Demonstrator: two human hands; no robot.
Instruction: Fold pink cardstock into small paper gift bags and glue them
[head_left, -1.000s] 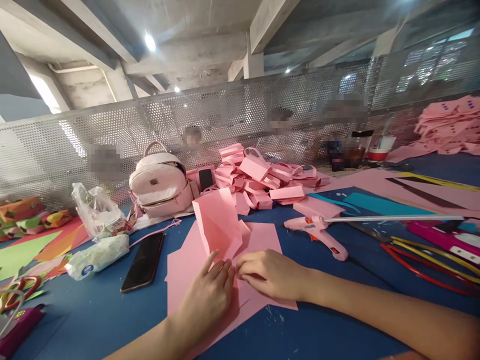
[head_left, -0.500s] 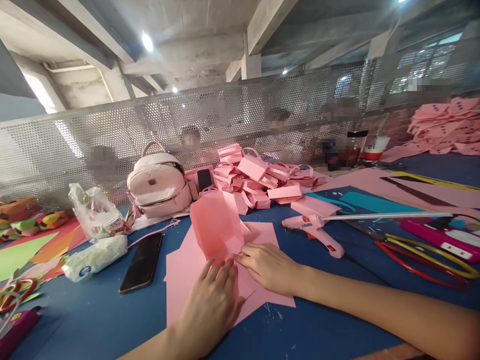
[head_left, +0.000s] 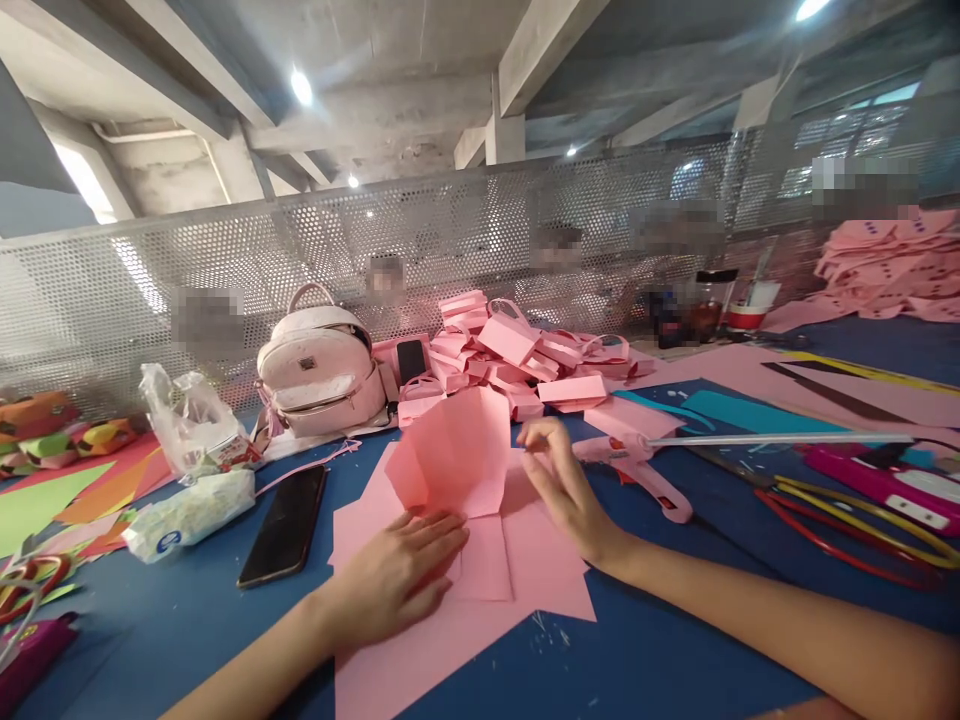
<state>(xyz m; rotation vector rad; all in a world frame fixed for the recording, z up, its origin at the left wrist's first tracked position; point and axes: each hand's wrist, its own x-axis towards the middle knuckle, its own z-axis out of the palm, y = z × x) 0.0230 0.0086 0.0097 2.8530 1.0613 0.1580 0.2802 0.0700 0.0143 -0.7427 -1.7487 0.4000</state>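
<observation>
A folded pink paper piece [head_left: 457, 450] stands partly raised in front of me, its lower flap lying flat on larger pink paper sheets [head_left: 405, 660]. My left hand [head_left: 401, 575] lies flat across the fold at its lower left, fingers stretched out. Just right of the raised paper, my right hand [head_left: 566, 490] is lifted with its fingers apart and bent, holding nothing I can see. Beyond that hand lies a pink hot glue gun [head_left: 637, 465] with a long glue stick in its back.
Behind the paper is a heap of folded pink paper bags [head_left: 517, 350], beside a pink backpack [head_left: 322, 370]. To the left lie a black phone [head_left: 285, 525] and a tissue pack [head_left: 191, 515]. Scissors [head_left: 855, 520] and a magenta power strip [head_left: 892, 485] are on the right.
My right hand has lifted off the fold and moved right and up, its fingers opening. My left hand has shifted slightly left and flattened. The raised paper has swung a little right.
</observation>
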